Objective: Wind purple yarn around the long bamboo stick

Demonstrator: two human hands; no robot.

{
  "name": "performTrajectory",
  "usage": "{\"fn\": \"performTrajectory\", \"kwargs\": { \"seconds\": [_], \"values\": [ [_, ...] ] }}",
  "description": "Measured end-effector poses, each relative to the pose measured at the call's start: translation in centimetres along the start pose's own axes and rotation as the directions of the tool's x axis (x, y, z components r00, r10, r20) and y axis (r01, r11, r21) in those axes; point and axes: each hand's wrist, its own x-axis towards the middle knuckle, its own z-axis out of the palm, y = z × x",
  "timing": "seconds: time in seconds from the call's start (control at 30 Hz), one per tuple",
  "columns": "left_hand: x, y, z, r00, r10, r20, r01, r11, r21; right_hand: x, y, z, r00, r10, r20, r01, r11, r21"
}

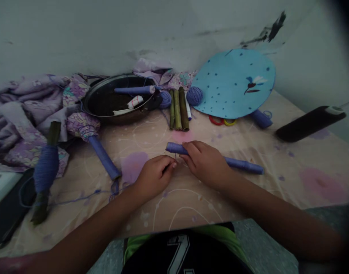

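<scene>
the right hand (204, 164) is clamped on a thread-wrapped tube (244, 164), its fingers curled together over the blue winding. the tube lies nearly flat above the flowered table sheet (186, 205), and its short end reaches past these fingers toward the left hand (154, 178). the left fingertips (172, 163) are pinched together just beside that end, and they seem to hold a very thin thread, but this view is poor and i cannot be fully sure. near the hands lie another wrapped tube (104, 158), a loose blue thread (80, 197) and three bamboo sticks (178, 110). behind them are two balls of blue yarn (194, 96) and a dark metal pan (117, 78). if the left pinch becomes loose, the thin thread could slip away, and then the winding may start to open at the tube end. if the right fingers turn or lose pressure, the same thing could happen. the loose thread on the sheet could also catch on a wrist and make a tangle.
</scene>
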Motion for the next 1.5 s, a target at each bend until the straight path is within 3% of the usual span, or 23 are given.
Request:
{"fn": "performTrajectory", "kwargs": {
  "seconds": [0.13, 0.3, 0.43, 0.67, 0.87, 1.03, 1.17, 1.27, 1.4, 1.5],
  "values": [
    [-0.4, -0.4, 0.0, 0.982, 0.18, 0.06, -0.19, 0.929, 0.317, 0.1, -0.1, -0.2, 0.993, 0.001, 0.115, 0.002, 1.0, -0.028],
    [-0.3, -0.4, -0.4, 0.926, 0.371, 0.074, -0.335, 0.713, 0.616, 0.1, 0.0, -0.2, 0.977, -0.041, 0.208, 0.053, 0.997, -0.051],
    [0.1, -0.4, -1.1, 0.889, 0.448, 0.093, -0.391, 0.639, 0.662, 0.0, 0.0, -0.1, 0.966, -0.129, 0.226, 0.144, 0.988, -0.052],
    [0.8, -1.0, -1.8, 0.882, 0.459, 0.107, -0.416, 0.652, 0.633, -0.3, 0.0, -0.4, 0.94, -0.238, 0.244, 0.261, 0.963, -0.064],
    [1.4, -1.7, -2.0, 0.948, 0.293, 0.122, -0.316, 0.838, 0.444, -0.5, 0.0, -0.4, 0.908, -0.35, 0.229, 0.365, 0.931, -0.025],
    [1.8, -2.4, -2.3, 0.967, 0.208, 0.147, -0.206, 0.978, -0.029, -0.8, 0.1, -0.8, 0.88, -0.448, 0.158, 0.451, 0.892, 0.018],
    [1.8, -2.7, -2.2, 0.976, 0.04, 0.213, 0.051, 0.914, -0.403, -0.7, 0.2, -0.9, 0.849, -0.527, 0.046, 0.528, 0.848, -0.028],
    [1.8, -2.7, -1.8, 0.964, -0.065, 0.256, 0.198, 0.82, -0.537, -0.6, 0.4, -0.8, 0.819, -0.573, -0.043, 0.568, 0.818, -0.09],
    [1.6, -2.4, -1.4, 0.95, -0.126, 0.285, 0.278, 0.754, -0.595, -0.6, 0.4, -0.8, 0.806, -0.565, -0.173, 0.552, 0.825, -0.124],
    [1.3, -2.1, -1.1, 0.963, -0.099, 0.25, 0.23, 0.784, -0.577, -0.8, 0.3, -0.7, 0.844, -0.48, -0.239, 0.459, 0.877, -0.142]
  ]
}}
